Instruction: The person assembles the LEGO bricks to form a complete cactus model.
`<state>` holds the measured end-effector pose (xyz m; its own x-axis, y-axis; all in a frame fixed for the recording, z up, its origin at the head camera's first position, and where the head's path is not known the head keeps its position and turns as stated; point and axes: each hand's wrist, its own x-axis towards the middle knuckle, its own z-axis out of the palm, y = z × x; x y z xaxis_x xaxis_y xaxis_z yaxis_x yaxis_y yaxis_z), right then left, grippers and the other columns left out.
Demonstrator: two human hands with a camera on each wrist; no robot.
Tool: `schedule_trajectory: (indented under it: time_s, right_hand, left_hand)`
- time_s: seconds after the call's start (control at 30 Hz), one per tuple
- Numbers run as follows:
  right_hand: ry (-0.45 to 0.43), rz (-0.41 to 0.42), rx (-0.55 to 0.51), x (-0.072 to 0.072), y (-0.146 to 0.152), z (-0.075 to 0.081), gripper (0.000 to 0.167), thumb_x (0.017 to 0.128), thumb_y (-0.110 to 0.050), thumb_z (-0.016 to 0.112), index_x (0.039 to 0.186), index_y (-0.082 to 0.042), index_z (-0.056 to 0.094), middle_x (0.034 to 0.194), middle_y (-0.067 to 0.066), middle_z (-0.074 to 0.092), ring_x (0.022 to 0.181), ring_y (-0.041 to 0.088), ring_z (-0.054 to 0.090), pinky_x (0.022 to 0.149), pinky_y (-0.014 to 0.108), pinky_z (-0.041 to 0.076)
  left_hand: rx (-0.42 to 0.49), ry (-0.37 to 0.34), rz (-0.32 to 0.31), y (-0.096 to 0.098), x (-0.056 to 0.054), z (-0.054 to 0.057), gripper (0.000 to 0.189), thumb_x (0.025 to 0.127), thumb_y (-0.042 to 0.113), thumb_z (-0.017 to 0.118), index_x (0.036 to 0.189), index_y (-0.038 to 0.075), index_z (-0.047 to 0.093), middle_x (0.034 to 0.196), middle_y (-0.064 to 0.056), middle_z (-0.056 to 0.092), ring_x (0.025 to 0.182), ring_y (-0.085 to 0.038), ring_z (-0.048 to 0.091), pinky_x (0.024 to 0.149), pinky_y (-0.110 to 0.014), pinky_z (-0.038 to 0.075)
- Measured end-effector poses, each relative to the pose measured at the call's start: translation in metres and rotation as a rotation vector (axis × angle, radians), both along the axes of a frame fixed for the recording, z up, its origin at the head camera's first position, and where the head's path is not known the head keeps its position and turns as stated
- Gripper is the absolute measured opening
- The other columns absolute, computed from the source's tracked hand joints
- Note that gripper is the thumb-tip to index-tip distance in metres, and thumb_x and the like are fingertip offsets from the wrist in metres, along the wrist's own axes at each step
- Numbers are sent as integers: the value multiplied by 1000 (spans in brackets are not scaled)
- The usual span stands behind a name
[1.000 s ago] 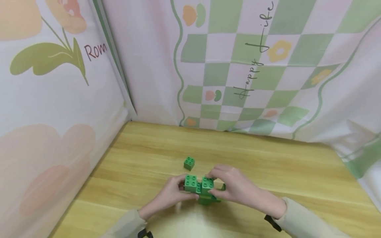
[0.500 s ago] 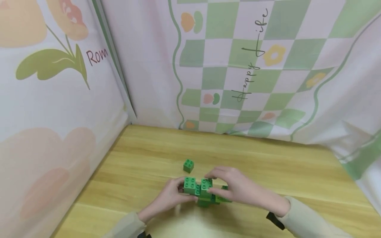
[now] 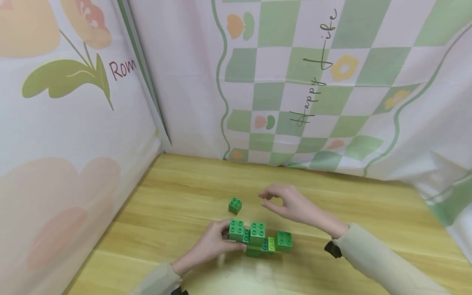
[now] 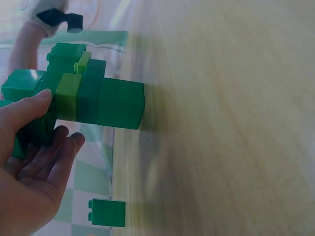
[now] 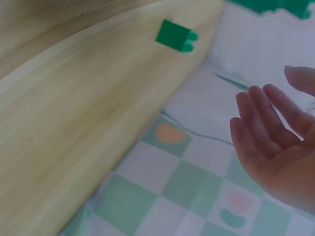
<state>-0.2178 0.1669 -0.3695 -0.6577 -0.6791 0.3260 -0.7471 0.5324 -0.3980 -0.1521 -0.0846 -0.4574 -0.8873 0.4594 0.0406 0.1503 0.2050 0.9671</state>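
A stack of joined toy building bricks [image 3: 257, 234], mostly green with light-green and dark-green pieces, stands near the front of the table. My left hand [image 3: 215, 242] grips its left side, thumb toward me and fingers behind, as the left wrist view [image 4: 37, 162] also shows. Two raised green bricks with studs top the stack, and another sits at its right end. My right hand [image 3: 293, 205] hangs in the air behind and right of the stack, fingers loosely bent, holding nothing. A loose green brick [image 3: 234, 205] lies behind the stack, left of the right hand.
The wooden table [image 3: 184, 184] ends at a hanging cloth [image 3: 280, 94] with green-and-white checks at the back. A white patterned cloth wall [image 3: 92, 135] rises along the left edge.
My right hand has let go of the right part of the brick stack and moved up and back from it. The left hand keeps its grip; the loose brick has not moved.
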Motion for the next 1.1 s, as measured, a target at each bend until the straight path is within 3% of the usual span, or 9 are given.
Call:
schedule_trajectory:
  time_s: [0.27,0.53,0.8,1.1]
  right_hand:
    - [-40,10,70,-33,-10,-19,20,91,-15,70,108,-4,70,102,11,75,90,23,71,82,38,62]
    - [-147,32,130,-58,-26,-38,29,91,-21,71,111,-1,68,107,15,74,91,25,72,82,40,62]
    - [-205,32,172,-68,-45,-52,39,86,-27,76,113,-1,67,105,13,73,89,23,72,82,35,61]
    - [-290,40,182,-70,-63,-65,48,83,-33,79,116,-2,65,107,12,72,89,20,70,79,28,61]
  left_hand:
    - [6,-10,-2,-1,-2,-1,44,76,9,82,118,6,66,111,-16,74,88,-3,70,81,-18,60]
    - [24,-22,-8,-1,-4,-2,46,75,8,83,118,8,67,112,-14,73,91,-4,71,83,-18,60]
    - [8,-23,4,-2,-5,-5,46,74,8,83,117,11,67,111,-10,74,91,-3,70,83,-17,59]
    - [-4,-7,1,-4,-6,-5,49,75,10,84,120,6,66,112,-11,73,91,-2,70,83,-17,59]
